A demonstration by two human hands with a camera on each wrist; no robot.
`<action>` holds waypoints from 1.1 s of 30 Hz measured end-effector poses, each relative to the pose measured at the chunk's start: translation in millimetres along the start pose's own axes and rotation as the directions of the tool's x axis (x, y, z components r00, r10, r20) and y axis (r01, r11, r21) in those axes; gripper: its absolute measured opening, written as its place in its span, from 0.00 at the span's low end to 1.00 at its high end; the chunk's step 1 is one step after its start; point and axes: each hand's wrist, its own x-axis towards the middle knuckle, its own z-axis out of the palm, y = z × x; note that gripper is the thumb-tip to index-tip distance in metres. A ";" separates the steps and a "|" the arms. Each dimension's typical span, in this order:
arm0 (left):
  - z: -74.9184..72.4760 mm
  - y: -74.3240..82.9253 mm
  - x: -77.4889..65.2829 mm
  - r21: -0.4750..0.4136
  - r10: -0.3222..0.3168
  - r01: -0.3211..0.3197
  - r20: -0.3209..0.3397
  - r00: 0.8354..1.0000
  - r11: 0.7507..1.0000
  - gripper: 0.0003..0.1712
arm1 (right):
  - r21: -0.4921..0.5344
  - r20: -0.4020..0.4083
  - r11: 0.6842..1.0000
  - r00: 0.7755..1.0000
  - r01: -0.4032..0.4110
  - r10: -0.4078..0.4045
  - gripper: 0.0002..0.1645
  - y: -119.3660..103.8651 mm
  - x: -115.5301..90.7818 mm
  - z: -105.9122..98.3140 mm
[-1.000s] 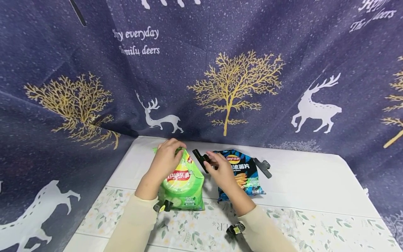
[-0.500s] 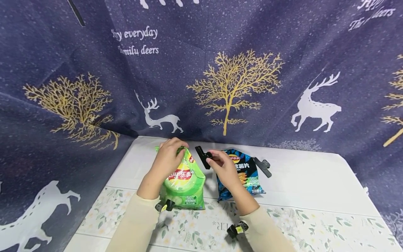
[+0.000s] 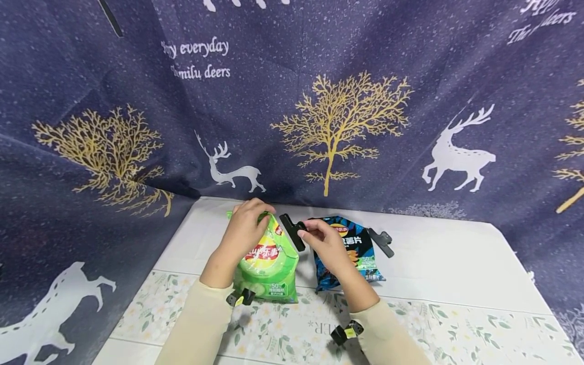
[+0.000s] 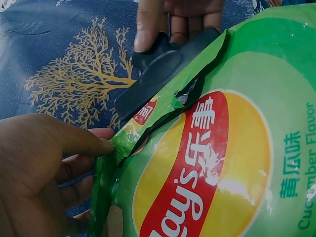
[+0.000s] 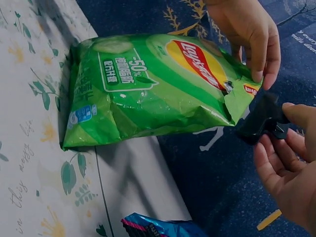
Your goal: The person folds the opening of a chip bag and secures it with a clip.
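Observation:
A green bag of potato chips (image 3: 269,276) stands at the middle left, its top edge folded over. My left hand (image 3: 244,223) pinches one end of that fold (image 4: 133,131), thumb on the front. Between the fingers and thumb of my right hand (image 3: 327,246) are the handles of a black bag clip (image 3: 291,230). In the left wrist view the clip's long edge lies along the folded top, overlapping it. The right wrist view has the clip (image 5: 261,118) right at the fold's corner, tilted.
Right of the green bag lies a dark blue bag of chips (image 3: 351,246), partly behind my right arm. Another black clip (image 3: 382,242) is at its right edge. A dark blue curtain (image 3: 365,152) with deer and trees hangs behind the white table (image 3: 438,258).
My right hand has lifted the black clip a little, then tilted and brought it close to the green bag's folded top. My left hand keeps its pinch, shifting slightly right with the bag.

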 end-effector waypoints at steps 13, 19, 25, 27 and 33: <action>-1.4 5.6 -1.0 -0.010 0.021 -0.021 -0.015 1.000 1.000 0.08 | 0.027 0.013 0.992 0.993 0.120 -0.121 0.16 0.0 -3.8 2.4; -1.6 8.2 -1.5 -0.014 0.036 -0.036 -0.024 0.999 0.999 0.08 | 0.035 -0.003 0.989 0.990 0.142 -0.142 0.14 -1.9 -5.2 3.3; -2.7 10.8 -2.3 -0.015 0.039 -0.039 -0.027 0.999 0.999 0.08 | 0.042 -0.009 0.984 0.985 0.171 -0.171 0.13 -3.4 -6.3 3.9; -2.8 11.6 -2.7 -0.014 0.041 -0.041 -0.032 0.999 0.999 0.08 | 0.041 -0.008 0.985 0.985 0.170 -0.170 0.13 -3.2 -6.1 4.1; -2.3 12.5 -2.7 -0.012 0.043 -0.044 -0.043 0.998 0.999 0.08 | 0.034 -0.013 0.987 0.987 0.158 -0.158 0.12 -2.6 -4.8 5.2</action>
